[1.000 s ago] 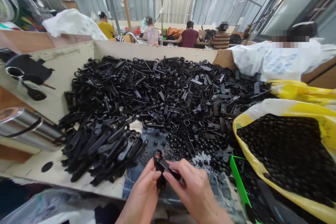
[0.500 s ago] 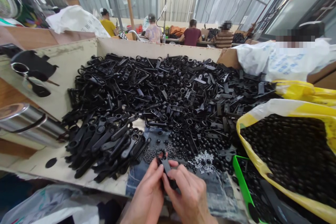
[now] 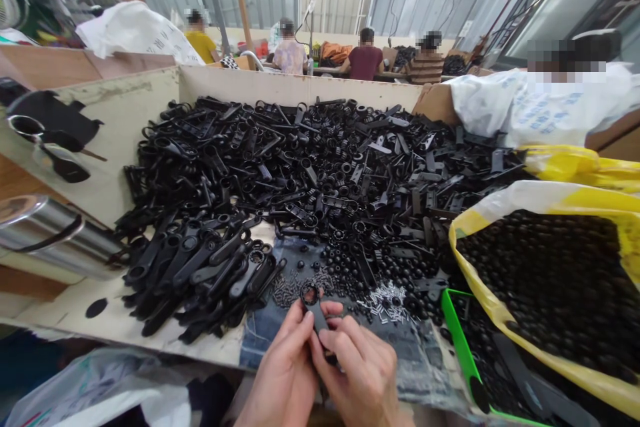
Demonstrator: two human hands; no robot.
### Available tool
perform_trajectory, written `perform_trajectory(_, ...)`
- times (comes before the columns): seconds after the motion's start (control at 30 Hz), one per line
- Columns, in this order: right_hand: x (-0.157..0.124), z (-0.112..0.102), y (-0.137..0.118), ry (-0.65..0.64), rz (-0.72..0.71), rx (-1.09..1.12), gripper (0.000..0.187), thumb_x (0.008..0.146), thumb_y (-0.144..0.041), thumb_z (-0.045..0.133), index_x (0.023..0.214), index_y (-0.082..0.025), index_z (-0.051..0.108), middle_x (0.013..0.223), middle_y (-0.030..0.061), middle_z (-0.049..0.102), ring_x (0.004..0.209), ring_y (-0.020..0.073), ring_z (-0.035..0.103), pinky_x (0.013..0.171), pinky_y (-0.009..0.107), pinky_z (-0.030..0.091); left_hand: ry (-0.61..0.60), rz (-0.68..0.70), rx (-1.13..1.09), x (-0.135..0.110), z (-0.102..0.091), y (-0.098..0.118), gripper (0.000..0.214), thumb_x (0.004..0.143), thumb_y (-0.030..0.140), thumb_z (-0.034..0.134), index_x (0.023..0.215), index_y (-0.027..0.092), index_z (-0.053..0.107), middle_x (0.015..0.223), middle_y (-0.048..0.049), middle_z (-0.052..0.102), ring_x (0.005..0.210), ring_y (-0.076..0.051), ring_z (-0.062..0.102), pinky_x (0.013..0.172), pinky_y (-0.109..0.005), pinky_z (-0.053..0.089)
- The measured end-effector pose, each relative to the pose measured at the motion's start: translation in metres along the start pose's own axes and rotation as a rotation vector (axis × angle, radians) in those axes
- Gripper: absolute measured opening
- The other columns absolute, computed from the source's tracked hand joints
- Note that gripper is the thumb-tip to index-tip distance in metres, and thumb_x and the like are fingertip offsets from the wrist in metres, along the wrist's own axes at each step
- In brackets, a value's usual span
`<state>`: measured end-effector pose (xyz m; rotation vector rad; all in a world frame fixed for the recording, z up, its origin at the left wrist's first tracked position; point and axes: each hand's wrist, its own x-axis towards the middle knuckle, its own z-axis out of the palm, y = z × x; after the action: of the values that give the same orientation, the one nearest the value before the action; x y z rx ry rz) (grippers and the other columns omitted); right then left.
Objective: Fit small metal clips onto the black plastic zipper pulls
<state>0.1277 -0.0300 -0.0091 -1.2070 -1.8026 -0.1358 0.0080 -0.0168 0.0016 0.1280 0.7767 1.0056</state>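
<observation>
Between my hands, above the front of the bench, is a black plastic handle with a ring-shaped end [image 3: 311, 293]. My left hand [image 3: 287, 363] grips it from the left, thumb on its face just below the ring. My right hand [image 3: 360, 360] closes on its lower part, with thumb and fingertips pinched together there. Whether the right fingertips also hold a small part is hidden. Beneath lies a blue denim cloth [image 3: 415, 357]. On it, just beyond my hands, are small dark springs [image 3: 295, 288], silver pins [image 3: 389, 301] and black balls [image 3: 345, 267].
A large heap of black plastic parts [image 3: 300, 153] fills the walled bench. Similar handles [image 3: 200, 267] lie stacked at left, near a steel flask [image 3: 55, 233]. At right are a green tray [image 3: 460, 340] and a yellow-white bag [image 3: 465, 233] of black balls. Several people [image 3: 365, 60] sit beyond.
The view has shifted slightly. The handle's ring end has turned a little more toward me, and both hands keep their hold on it.
</observation>
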Motion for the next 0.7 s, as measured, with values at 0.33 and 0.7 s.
perform_trajectory(0.33,0.005,-0.006,-0.007,-0.098,0.052,0.001,0.019,0.105,-0.022,0.055,0.091,-0.020,0.069,0.075,0.0038,0.070,0.064,0.0175,0.068,0.059,0.026,0.047,0.044,-0.006,0.137,-0.006,0.005,0.007,0.037,0.087,0.032,0.081,0.122,0.025,0.071,0.118,-0.0075,0.078,0.113,-0.023,0.071,0.099,-0.033,0.054)
perform_trajectory(0.7,0.009,-0.018,0.022,-0.445,0.974,0.851,0.039,0.086,-0.055,0.075,0.089,-0.017,0.069,0.061,-0.0052,0.053,0.054,0.0115,0.045,0.051,0.022,0.035,-0.149,0.132,0.809,-0.005,-0.020,0.005,0.083,0.099,0.058,0.058,0.166,0.033,0.016,0.067,0.0055,0.061,0.049,-0.009,0.047,0.043,-0.016,0.041)
